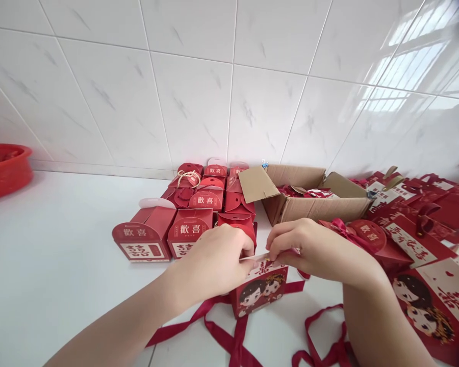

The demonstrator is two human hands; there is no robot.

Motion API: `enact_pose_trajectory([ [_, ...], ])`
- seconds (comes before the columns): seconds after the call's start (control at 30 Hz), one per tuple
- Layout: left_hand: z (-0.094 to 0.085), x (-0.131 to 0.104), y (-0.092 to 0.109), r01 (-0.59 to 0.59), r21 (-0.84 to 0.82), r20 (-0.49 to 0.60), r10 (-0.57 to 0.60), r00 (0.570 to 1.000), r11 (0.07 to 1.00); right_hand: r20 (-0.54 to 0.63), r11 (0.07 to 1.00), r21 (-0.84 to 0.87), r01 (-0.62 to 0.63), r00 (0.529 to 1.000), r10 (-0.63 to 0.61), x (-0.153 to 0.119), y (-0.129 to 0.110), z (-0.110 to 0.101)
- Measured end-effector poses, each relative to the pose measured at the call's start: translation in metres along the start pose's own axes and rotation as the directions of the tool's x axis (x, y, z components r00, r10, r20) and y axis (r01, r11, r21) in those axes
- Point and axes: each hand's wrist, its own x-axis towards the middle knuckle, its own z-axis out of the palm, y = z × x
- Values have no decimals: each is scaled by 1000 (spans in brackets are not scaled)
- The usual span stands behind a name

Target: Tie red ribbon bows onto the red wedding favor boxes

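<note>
A small red gift box (260, 294) printed with a cartoon couple stands on the white surface in front of me. My left hand (220, 257) pinches the pale edge of its top flap between thumb and fingers. From the other side, my right hand (304, 247) has its fingers closed on the same top edge; part of the box top is hidden behind both hands. Dark red ribbon (237, 339) lies loose around and in front of the box, and another tangle of ribbon (325, 331) lies beside my right forearm.
Several red boxes (191, 229) stand in rows behind my left hand. An open cardboard carton (325, 209) with red items inside is by the tiled wall. Red gift bags and boxes (413, 224) crowd the right side. A red plastic basin (11, 176) sits at far left.
</note>
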Motion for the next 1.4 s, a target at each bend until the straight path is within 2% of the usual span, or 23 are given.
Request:
enact_pose_trajectory([
  [0.6,2,-2,-2,16,-24,20,-15,1000,1000,-45,1000,-17,16,999,-16,-2,-10,-3],
  [0.77,3,-3,-2,6,11,14,-6,1000,1000,-107,957,232,174,983,-152,-8,-1,-14],
  [0.87,-1,-5,-4,-66,-4,56,66,996,998,-186,879,378,291,954,-236,-11,9,-18],
  [0.93,-5,-6,-4,-110,-69,49,114,992,991,-226,842,414,345,935,-272,-12,13,-19],
  [1.07,-10,-8,0,-128,-267,-18,128,992,955,-318,844,304,443,882,-348,-12,6,-16],
  [1.17,-10,-10,4,-101,-432,64,143,988,896,-380,886,137,443,849,-366,-15,-4,-13],
  [1.27,-9,-12,6,-69,-531,114,152,982,845,-389,911,33,410,845,-366,-18,-11,-11],
  [1.4,-10,-11,6,-22,-594,143,132,981,804,-397,926,-10,377,849,-350,-18,-13,-9],
])
